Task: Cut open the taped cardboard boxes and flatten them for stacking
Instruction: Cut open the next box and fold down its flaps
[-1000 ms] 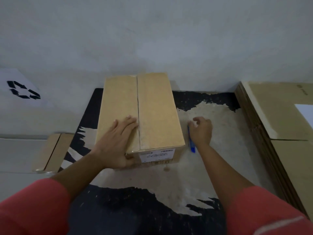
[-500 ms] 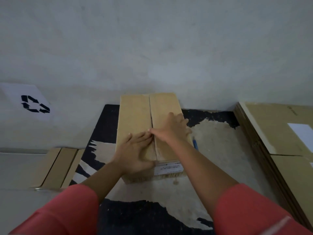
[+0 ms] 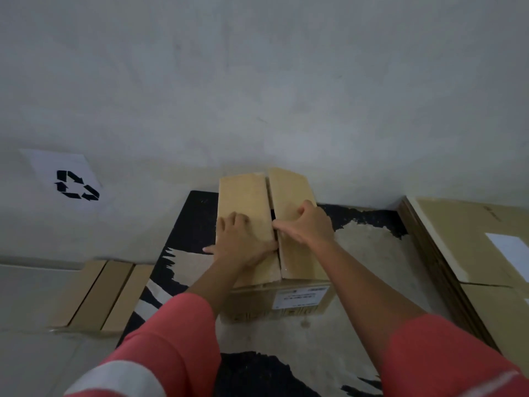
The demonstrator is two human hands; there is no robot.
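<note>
A brown cardboard box (image 3: 286,306) with a white label on its near side stands on the black-and-tan mat (image 3: 372,267). Its top seam is split, and a dark gap shows between the two top flaps. My left hand (image 3: 242,243) lies on the left flap (image 3: 243,193) and holds it at the seam edge. The right flap (image 3: 289,187) is tilted up a little, with my right hand (image 3: 307,224) gripping its inner edge. The blue cutter is out of sight.
A stack of flattened cardboard (image 3: 469,233) lies at the right edge of the mat. Folded cardboard pieces (image 3: 103,293) lie on the floor at the left. A white sheet with a recycling symbol (image 3: 76,184) is fixed to the grey wall behind.
My right hand let go of the blue cutter beside the box and moved onto the top. Both hands now pull at the seam, and the flaps have parted. The camera moved closer.
</note>
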